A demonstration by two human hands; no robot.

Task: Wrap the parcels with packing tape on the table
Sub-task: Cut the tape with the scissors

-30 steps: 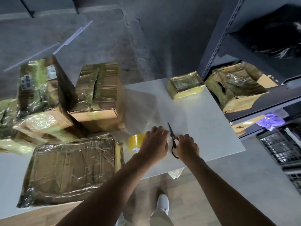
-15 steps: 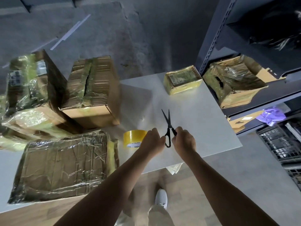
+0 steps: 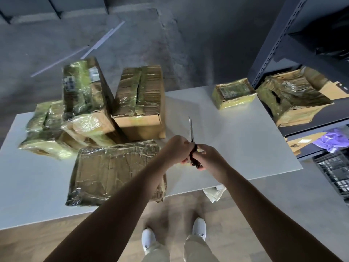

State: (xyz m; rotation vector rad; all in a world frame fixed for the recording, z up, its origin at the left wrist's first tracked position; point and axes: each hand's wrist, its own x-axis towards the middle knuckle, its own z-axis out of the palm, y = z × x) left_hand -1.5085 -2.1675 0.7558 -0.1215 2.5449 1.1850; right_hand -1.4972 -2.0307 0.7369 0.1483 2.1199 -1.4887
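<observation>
Head view looks down on the flat wrapped parcel [image 3: 113, 173] lying at the near edge of the bench [image 3: 236, 148], partly under my left forearm. Just right of it, my left hand [image 3: 175, 150] and right hand [image 3: 209, 159] meet, both curled round the dark handles of the scissors [image 3: 191, 129], blades pointing away from me. Taller taped parcels [image 3: 139, 103] stand behind; a small parcel [image 3: 234, 92] sits at the far right corner.

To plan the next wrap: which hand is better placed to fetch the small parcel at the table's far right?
Probably right. The right hand is nearer the small parcel; the left hand would cross the scissors both hold.
</observation>
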